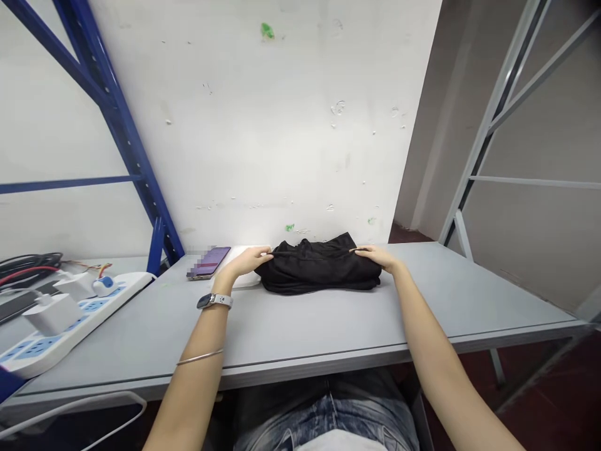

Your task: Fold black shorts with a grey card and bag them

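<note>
A bundle of black cloth [319, 269], folded into a long low shape, lies on the grey table near the wall. Its exact kind cannot be made out. My left hand [251, 260] pinches the upper edge at the cloth's left end. At the opposite end, my right hand [375, 255] grips the same edge between thumb and fingers. The cloth's edge is drawn fairly straight between both hands, with loose folds bunched behind it. Partly behind my left hand and the cloth lies a flat white item [246, 280].
A phone [211, 262] lies left of the white item. On the far left, a white power strip [94, 316] carries plugged-in chargers, with black cables [30, 266] behind it. A blue metal frame [126, 138] rises at left, a grey one [488, 125] at right. The white wall [282, 138] borders the table's back.
</note>
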A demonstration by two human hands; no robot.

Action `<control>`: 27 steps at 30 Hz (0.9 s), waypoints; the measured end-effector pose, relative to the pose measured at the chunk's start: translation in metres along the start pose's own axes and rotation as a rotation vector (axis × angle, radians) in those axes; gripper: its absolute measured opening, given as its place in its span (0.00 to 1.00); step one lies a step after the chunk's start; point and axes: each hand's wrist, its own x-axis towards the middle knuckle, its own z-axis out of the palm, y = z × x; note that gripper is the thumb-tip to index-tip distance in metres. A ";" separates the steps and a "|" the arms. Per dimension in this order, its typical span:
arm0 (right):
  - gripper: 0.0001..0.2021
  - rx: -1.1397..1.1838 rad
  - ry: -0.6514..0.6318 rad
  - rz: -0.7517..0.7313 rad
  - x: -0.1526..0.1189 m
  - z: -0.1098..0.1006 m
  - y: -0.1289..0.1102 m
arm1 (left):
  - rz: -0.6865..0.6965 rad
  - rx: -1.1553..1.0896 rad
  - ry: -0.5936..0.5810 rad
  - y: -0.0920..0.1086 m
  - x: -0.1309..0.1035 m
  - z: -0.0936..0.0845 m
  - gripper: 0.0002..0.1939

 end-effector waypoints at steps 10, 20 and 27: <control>0.16 -0.551 0.635 -0.001 0.029 -0.001 0.012 | -0.195 0.329 0.287 0.001 0.018 0.034 0.14; 0.25 -0.731 0.649 -0.226 0.029 0.048 -0.016 | -0.396 0.460 0.222 0.006 0.012 0.024 0.20; 0.33 -0.696 -0.010 -0.248 0.033 0.137 -0.024 | -0.414 0.100 0.064 -0.002 0.007 0.009 0.12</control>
